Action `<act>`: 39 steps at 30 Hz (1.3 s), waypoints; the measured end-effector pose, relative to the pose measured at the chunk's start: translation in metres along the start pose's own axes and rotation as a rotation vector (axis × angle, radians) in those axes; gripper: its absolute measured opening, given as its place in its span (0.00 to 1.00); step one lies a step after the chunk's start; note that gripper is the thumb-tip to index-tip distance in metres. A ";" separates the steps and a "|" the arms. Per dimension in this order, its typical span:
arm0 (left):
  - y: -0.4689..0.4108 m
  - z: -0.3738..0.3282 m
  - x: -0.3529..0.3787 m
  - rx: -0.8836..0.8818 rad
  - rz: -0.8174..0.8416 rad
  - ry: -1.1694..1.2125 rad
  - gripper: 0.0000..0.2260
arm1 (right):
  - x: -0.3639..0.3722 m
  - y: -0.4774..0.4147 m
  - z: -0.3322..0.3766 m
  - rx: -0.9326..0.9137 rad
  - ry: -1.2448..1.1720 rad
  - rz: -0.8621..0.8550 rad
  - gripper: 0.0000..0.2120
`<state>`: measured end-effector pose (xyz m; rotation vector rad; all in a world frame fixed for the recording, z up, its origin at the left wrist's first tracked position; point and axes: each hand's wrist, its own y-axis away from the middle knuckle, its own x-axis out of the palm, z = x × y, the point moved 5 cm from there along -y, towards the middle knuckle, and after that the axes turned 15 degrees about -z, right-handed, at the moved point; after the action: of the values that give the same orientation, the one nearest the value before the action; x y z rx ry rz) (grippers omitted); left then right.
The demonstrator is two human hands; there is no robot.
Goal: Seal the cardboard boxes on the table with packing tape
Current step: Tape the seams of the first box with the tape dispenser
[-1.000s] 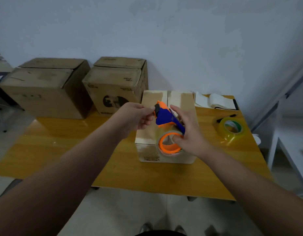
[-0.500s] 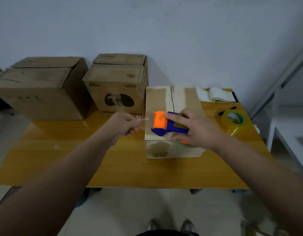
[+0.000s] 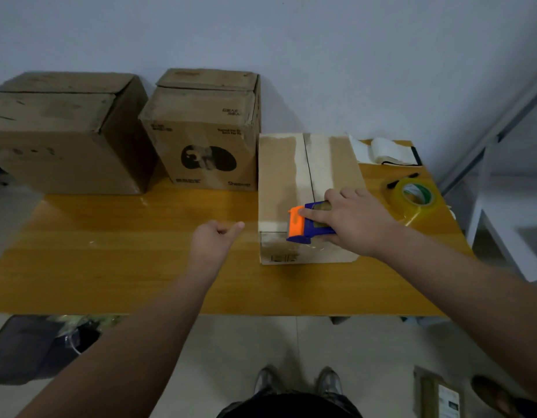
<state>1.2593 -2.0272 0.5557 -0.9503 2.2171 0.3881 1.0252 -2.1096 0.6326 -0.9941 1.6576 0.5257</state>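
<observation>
Right hand (image 3: 356, 223) is gripping the dispenser (image 3: 306, 227), fingers curling over its blue body and forefinger lying along the top toward the orange front. The dispenser is sitting on top of the small box (image 3: 279, 176), right of frame centre, close to the box's lower edge in the frame.

Left hand (image 3: 214, 241) is hovering over the table (image 3: 110, 267) just left of that box, fingers curling in and thumb pressing on the forefinger. It is pinching the end of the tape (image 3: 250, 230), which is showing only as a faint clear sheen running from my thumb to the box.

Two bigger boxes are standing in the upper left: one (image 3: 59, 140) at the frame edge, the other (image 3: 207, 131) touching the small box. A spare roll (image 3: 413, 197) is lying at right.
</observation>
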 end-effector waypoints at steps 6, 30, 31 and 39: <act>-0.003 0.008 0.012 -0.022 -0.044 0.014 0.22 | 0.002 -0.002 0.000 0.006 -0.003 0.034 0.30; 0.004 0.022 0.064 -0.362 0.432 -0.004 0.28 | 0.016 -0.008 0.002 0.043 -0.050 0.077 0.29; 0.004 0.022 0.064 -0.381 0.442 -0.018 0.29 | 0.017 -0.009 0.001 0.040 -0.052 0.074 0.29; 0.007 0.018 0.065 -0.477 0.418 -0.017 0.28 | 0.018 -0.011 0.000 0.033 -0.062 0.067 0.29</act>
<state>1.2302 -2.0468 0.4977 -0.6957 2.3491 1.1512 1.0328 -2.1219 0.6176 -0.8930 1.6436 0.5666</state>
